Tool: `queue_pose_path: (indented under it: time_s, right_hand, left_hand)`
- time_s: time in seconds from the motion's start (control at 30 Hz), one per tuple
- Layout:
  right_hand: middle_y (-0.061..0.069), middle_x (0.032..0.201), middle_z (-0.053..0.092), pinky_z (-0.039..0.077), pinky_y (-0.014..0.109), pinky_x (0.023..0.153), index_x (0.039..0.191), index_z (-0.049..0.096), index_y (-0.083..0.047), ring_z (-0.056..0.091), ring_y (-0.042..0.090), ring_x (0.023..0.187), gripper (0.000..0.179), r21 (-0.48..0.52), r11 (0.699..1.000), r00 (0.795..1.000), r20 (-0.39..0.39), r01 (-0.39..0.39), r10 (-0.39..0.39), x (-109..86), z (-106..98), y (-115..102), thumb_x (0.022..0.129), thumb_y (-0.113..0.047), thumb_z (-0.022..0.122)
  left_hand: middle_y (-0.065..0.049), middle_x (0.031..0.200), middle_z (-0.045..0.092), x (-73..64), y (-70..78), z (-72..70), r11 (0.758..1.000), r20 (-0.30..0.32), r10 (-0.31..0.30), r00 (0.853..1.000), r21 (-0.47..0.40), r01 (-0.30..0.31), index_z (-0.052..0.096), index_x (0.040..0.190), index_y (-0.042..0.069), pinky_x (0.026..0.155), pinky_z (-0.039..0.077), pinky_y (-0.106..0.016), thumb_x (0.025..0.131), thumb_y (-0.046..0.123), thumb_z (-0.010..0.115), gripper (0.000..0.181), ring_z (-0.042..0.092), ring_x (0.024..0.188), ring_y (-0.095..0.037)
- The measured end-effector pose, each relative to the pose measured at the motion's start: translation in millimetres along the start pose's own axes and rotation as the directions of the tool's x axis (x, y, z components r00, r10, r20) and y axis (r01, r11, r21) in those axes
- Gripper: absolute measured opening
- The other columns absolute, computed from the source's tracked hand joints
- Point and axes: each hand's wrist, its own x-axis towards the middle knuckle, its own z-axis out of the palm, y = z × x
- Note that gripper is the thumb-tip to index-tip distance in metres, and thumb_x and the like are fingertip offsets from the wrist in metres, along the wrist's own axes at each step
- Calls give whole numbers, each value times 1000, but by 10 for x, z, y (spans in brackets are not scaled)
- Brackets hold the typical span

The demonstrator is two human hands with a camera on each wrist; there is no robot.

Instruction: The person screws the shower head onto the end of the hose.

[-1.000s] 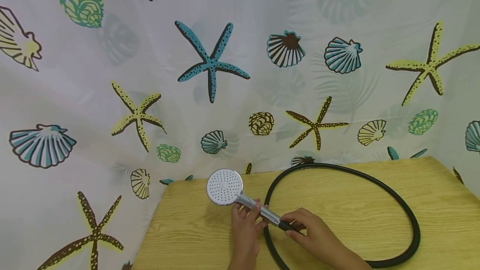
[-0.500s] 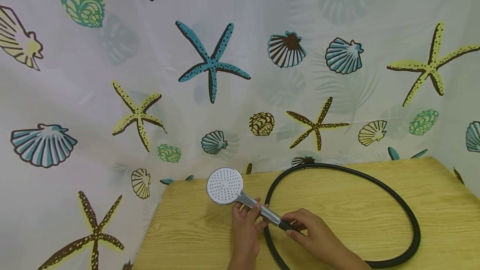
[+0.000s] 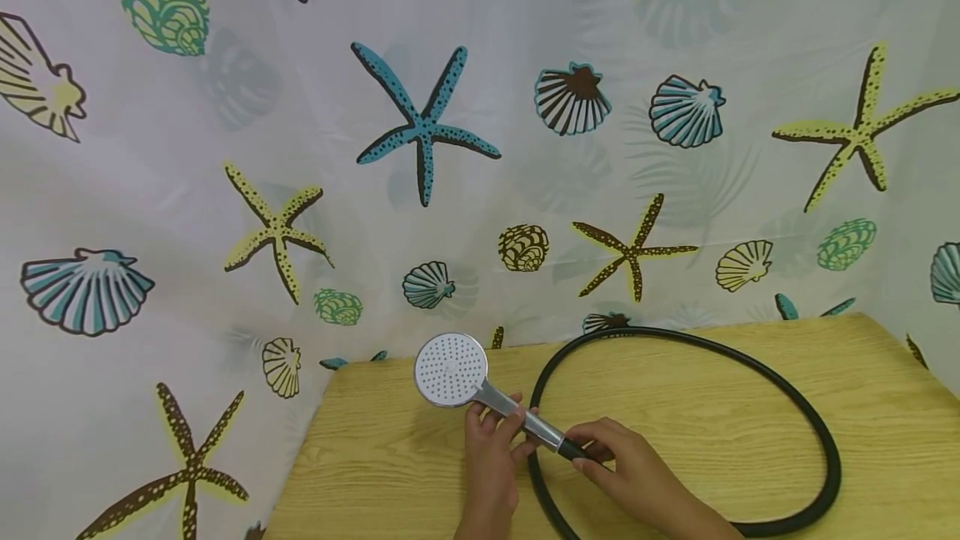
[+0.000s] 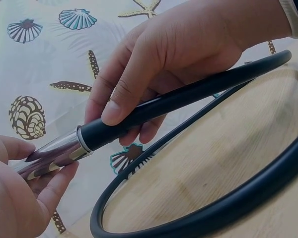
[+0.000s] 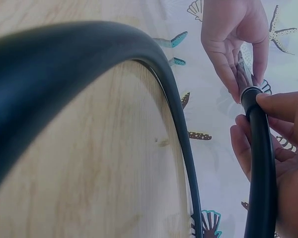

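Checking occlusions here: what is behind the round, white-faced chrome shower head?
In the head view, behind the shower head, white shell-print fabric shows above and yellow wood-grain tabletop below; whatever its face directly covers cannot be seen.

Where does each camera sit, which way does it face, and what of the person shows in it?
Head: worn on the head, facing forward and down at a wooden table and printed sheet; left hand, right hand and forearms show.
Left wrist: on that wrist, facing the chrome handle and black hose; left hand at lower left, right hand above.
Right wrist: on that wrist, facing along the hose toward the handle; right hand at right edge, left hand at top.
Shared: both wrist views show where handle meets hose.
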Motion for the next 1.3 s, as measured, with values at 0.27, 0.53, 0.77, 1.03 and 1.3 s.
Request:
queue_pose_path:
  time_s: [0.27,0.53,0.77,1.03,1.3]
  right_hand:
    - [2,114,67,61,21,85,126,65,-14,70,10,95,29,-2,1000,1000,14,-22,22,3,-8,5,98,-21,67]
    - [1,115,66,60,21,87,126,64,-14,69,11,98,29,-4,998,997,38,-65,65,6,-15,-17,99,-22,66]
    - [1,113,66,59,20,86,127,64,-12,69,11,99,29,2,997,996,43,-77,77,7,-21,-27,99,-21,65]
    - [1,115,66,58,19,86,128,63,-14,68,11,101,29,27,994,993,55,-108,106,7,-23,-17,100,-23,63]
    - [2,117,66,57,19,83,128,63,-12,67,10,100,29,39,991,990,67,-127,124,16,-33,-4,101,-23,61]
  left_hand:
    - [-18,134,58,-24,25,8,1000,9,-2,1000,-11,3,29,147,5,86,64,-41,96,8,65,63,72,105,-23]
    - [-18,135,58,-33,32,5,1000,8,-13,1000,3,13,30,147,5,88,64,-42,96,8,65,62,70,112,-29]
    - [-18,135,58,-25,25,-2,1000,8,-18,1000,5,18,30,147,6,89,63,-44,97,8,64,61,70,112,-29]
    - [-16,135,57,-12,9,-17,1000,28,-16,999,7,15,30,147,7,90,63,-42,98,7,62,59,69,116,-30]
    - [-19,139,55,-10,14,-13,1000,43,-17,999,10,17,28,148,7,92,63,-43,98,8,61,59,68,117,-31]
